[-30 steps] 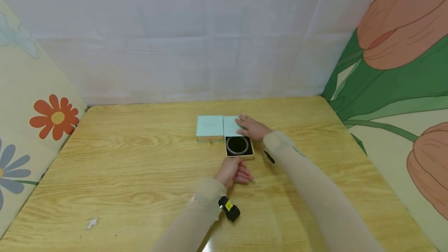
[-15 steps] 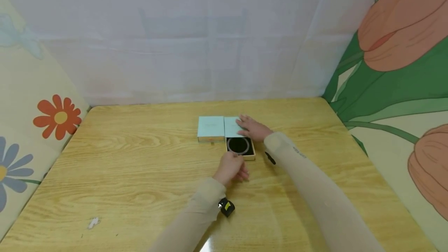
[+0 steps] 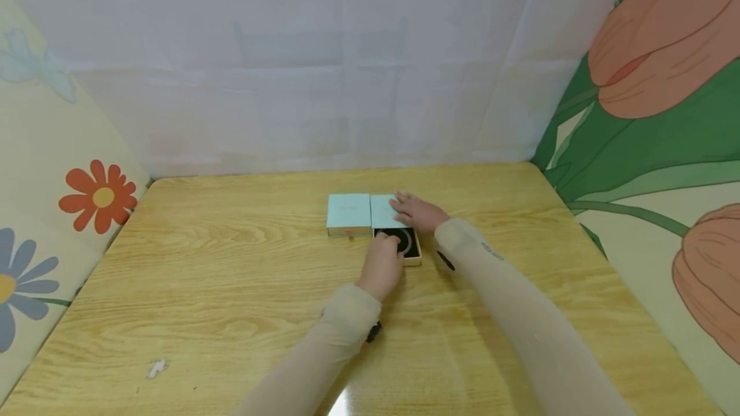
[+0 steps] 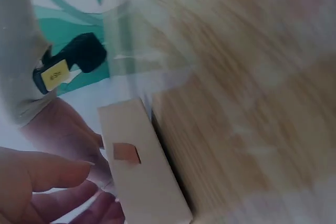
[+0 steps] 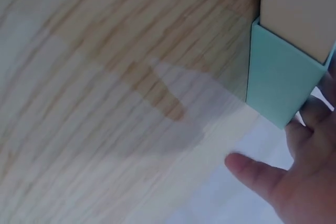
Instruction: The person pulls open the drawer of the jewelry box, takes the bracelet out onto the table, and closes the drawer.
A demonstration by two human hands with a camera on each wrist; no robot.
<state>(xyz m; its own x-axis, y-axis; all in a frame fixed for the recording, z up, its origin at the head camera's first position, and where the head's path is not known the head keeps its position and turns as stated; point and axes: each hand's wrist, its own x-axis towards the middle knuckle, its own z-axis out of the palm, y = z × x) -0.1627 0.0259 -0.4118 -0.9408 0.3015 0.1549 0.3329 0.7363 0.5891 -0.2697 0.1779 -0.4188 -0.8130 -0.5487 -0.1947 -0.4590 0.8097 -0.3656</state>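
My left hand reaches over the pulled-out cream inner tray of a small turquoise box. Its fingers are at a pale ring lying on black lining, and they hide the ring's left part. In the left wrist view the thumb and fingers are spread apart beside the tray's notched end. Fairly straight fingers of my right hand rest on the right part of the box's sleeve. The right wrist view has its thumb standing away from the turquoise sleeve.
A second turquoise box, closed, stands against the left side of the first. Both are on a wooden table with a pale worn patch at front left. White cloth hangs behind the table, with flower-patterned panels at both sides.
My left hand has moved from the tray's front edge forward and up over the ring, covering part of it. My right hand has stayed on the box sleeve.
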